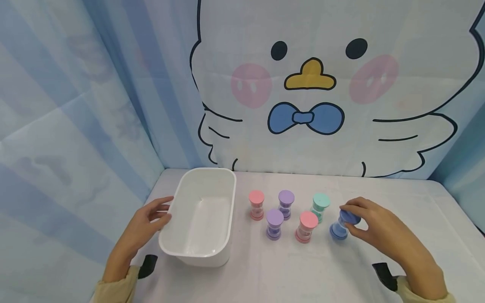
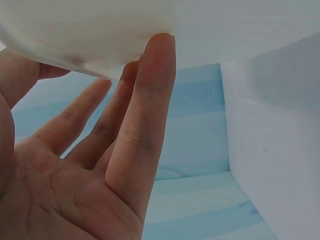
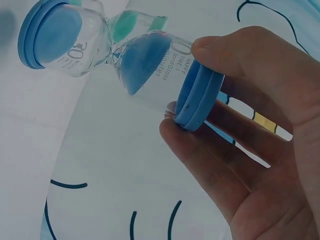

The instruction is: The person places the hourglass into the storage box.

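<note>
On the right, my right hand (image 1: 382, 227) pinches the upper cap of a blue sand timer (image 1: 338, 230) between thumb and fingers. In the right wrist view the blue sand timer (image 3: 145, 65) has clear glass bulbs, blue sand and printed lettering. It stands tilted, its lower cap close over the table. My left hand (image 1: 142, 227) is at the left side of a white plastic bin (image 1: 223, 248). In the left wrist view, extended fingers (image 2: 145, 115) touch the bin's outer wall (image 2: 210, 35).
Several other sand timers stand upright between the bin and my right hand: a pink timer (image 1: 257, 205) and a purple timer (image 1: 286, 204) behind, a purple timer (image 1: 274, 224) and a pink timer (image 1: 306, 227) in front, and a green timer (image 1: 320, 206). A printed cloth (image 1: 307, 151) hangs behind the table.
</note>
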`<act>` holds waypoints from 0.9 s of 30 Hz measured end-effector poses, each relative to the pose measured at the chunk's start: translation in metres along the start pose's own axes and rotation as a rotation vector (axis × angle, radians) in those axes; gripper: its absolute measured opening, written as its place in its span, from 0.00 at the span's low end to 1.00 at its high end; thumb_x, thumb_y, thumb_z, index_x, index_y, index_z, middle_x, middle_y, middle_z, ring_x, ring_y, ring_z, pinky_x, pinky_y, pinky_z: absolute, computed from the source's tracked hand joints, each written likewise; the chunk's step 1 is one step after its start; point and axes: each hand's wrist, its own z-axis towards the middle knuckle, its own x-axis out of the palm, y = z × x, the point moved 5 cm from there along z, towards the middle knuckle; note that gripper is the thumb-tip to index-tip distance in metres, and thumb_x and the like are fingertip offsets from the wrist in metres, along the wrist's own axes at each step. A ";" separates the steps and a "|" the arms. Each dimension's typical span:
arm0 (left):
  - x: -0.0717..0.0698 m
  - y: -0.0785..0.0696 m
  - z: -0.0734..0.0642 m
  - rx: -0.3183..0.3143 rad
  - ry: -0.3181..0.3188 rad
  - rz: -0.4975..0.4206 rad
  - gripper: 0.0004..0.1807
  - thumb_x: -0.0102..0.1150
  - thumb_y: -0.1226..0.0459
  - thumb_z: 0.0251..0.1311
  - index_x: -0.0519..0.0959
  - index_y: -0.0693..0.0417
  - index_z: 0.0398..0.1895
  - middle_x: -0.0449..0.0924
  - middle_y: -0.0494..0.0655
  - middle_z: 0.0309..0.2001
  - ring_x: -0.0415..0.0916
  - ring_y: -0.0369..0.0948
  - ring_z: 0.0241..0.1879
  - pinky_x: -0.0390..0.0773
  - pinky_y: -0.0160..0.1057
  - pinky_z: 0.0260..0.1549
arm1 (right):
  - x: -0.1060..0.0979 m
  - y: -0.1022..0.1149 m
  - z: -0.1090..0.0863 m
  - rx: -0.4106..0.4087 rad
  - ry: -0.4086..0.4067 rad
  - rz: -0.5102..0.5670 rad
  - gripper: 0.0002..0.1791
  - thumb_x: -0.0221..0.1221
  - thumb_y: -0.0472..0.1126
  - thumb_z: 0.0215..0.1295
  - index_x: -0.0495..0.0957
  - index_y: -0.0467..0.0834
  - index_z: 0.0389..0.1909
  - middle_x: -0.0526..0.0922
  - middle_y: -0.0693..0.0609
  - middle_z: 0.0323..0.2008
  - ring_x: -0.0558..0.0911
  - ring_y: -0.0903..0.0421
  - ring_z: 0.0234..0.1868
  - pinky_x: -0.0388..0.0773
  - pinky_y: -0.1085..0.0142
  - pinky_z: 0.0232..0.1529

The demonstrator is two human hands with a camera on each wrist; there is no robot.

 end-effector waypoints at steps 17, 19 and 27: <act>0.000 0.003 0.002 0.001 0.005 -0.012 0.31 0.59 0.57 0.69 0.64 0.56 0.72 0.74 0.62 0.62 0.76 0.54 0.56 0.83 0.44 0.46 | -0.025 0.013 0.002 -0.067 -0.091 -0.010 0.27 0.76 0.39 0.48 0.83 0.38 0.52 0.80 0.41 0.50 0.83 0.45 0.44 0.84 0.49 0.43; 0.000 0.004 0.002 0.002 0.006 -0.014 0.31 0.59 0.57 0.69 0.64 0.56 0.72 0.74 0.62 0.62 0.77 0.53 0.56 0.83 0.42 0.45 | -0.028 0.014 0.002 -0.078 -0.105 -0.017 0.27 0.76 0.39 0.47 0.83 0.38 0.51 0.81 0.41 0.49 0.83 0.46 0.43 0.84 0.49 0.42; 0.000 0.005 0.002 0.008 0.009 -0.022 0.31 0.59 0.57 0.69 0.65 0.56 0.72 0.74 0.62 0.61 0.77 0.53 0.56 0.83 0.40 0.45 | -0.037 0.019 0.003 -0.127 -0.159 -0.042 0.28 0.76 0.37 0.45 0.83 0.39 0.51 0.81 0.42 0.49 0.84 0.47 0.41 0.84 0.51 0.39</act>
